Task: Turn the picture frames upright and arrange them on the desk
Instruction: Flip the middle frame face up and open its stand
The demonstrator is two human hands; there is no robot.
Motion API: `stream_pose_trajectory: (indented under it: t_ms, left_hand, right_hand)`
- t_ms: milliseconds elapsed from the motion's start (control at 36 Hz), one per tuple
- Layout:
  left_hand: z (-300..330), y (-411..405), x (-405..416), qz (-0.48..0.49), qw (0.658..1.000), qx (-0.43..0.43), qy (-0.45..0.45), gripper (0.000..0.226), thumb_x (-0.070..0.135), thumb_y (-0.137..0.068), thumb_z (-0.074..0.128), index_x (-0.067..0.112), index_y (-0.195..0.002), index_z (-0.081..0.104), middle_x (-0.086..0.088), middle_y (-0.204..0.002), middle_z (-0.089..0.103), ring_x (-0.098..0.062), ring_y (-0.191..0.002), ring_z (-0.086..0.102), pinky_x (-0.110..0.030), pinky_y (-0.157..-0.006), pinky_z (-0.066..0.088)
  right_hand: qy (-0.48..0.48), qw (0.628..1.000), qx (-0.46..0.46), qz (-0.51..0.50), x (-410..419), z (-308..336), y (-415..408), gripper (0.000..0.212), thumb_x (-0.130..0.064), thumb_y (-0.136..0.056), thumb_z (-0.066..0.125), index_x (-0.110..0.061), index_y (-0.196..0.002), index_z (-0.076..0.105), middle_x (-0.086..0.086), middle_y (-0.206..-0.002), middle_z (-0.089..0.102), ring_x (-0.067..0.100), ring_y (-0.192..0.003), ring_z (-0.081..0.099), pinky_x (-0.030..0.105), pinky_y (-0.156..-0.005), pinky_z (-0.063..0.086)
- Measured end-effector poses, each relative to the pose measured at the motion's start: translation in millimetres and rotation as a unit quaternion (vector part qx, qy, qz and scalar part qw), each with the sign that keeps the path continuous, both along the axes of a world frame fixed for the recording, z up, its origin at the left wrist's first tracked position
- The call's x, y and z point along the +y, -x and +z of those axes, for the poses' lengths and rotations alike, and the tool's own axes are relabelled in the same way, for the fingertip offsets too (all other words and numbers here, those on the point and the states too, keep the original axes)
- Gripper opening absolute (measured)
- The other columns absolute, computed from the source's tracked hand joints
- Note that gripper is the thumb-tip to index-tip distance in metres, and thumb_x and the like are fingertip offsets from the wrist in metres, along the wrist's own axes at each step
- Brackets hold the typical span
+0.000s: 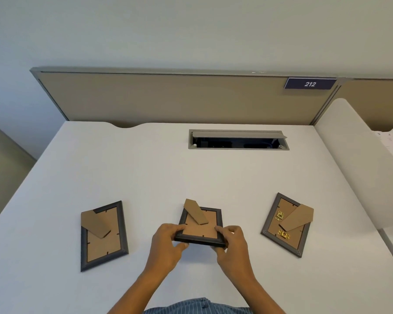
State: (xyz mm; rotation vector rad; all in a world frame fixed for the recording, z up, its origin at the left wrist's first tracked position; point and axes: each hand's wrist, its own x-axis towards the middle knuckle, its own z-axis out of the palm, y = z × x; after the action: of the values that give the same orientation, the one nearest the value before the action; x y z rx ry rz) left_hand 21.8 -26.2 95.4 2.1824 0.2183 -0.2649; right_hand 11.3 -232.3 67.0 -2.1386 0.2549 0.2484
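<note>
At the near middle of the desk, the middle frame is gripped at its raised near edge by the left hand and right hand, the left frame and right frame lying face-down well apart beside it.

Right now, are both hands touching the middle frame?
Touching. The head view shows the left hand and right hand gripping the near corners of the middle frame.
</note>
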Motion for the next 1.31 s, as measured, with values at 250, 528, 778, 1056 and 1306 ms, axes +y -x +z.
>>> stream_pose_trajectory:
  t_ms: [250,528,778,1056,1306]
  left_hand:
    - [17,-21,3,-0.005,0.996,-0.084,0.027,0.03,0.016,-0.087,0.083,0.027,-0.112,0.072,0.009,-0.111,0.067,-0.011,-0.089,0.068,-0.001,-0.077,0.05]
    - [48,-39,-3,0.042,0.99,-0.032,0.129,0.015,0.044,-0.1,0.061,0.033,-0.103,0.069,0.015,-0.091,0.078,0.007,-0.089,0.071,-0.01,-0.065,0.055]
    - [65,-45,-11,0.108,0.975,0.033,0.193,0.033,0.049,-0.099,0.06,0.02,-0.093,0.074,0.006,-0.083,0.081,-0.012,-0.081,0.078,-0.019,-0.067,0.057]
    - [75,-49,-15,0.127,0.971,0.051,0.193,0.035,0.051,-0.098,0.062,0.02,-0.087,0.076,0.009,-0.078,0.08,-0.016,-0.074,0.079,-0.021,-0.063,0.059]
    - [80,-47,-18,0.13,0.971,0.049,0.197,0.035,0.052,-0.096,0.063,0.021,-0.087,0.076,0.007,-0.079,0.08,-0.017,-0.076,0.078,-0.019,-0.062,0.058]
  right_hand:
    - [0.014,0.996,-0.091,-0.014,-7,24,-14,0.03,-0.011,-0.097,0.078,-0.018,-0.126,0.074,-0.002,-0.11,0.055,0.013,-0.093,0.063,0.005,-0.079,0.049]
    - [-0.05,0.994,-0.095,-0.031,-15,47,-31,0.025,-0.038,-0.107,0.059,-0.028,-0.084,0.059,-0.001,-0.088,0.066,0.008,-0.081,0.062,0.016,-0.065,0.048]
    - [-0.157,0.981,0.009,-0.112,-13,69,-36,0.049,-0.057,-0.105,0.053,-0.014,-0.091,0.069,0.001,-0.081,0.078,0.016,-0.079,0.078,0.015,-0.058,0.055]
    - [-0.174,0.974,0.032,-0.144,-13,74,-39,0.054,-0.062,-0.103,0.05,-0.015,-0.097,0.075,-0.002,-0.083,0.082,0.014,-0.079,0.082,0.032,-0.075,0.064]
    - [-0.177,0.974,0.031,-0.141,-14,78,-40,0.055,-0.062,-0.103,0.05,-0.013,-0.098,0.075,-0.004,-0.083,0.082,0.014,-0.08,0.082,0.029,-0.073,0.063]
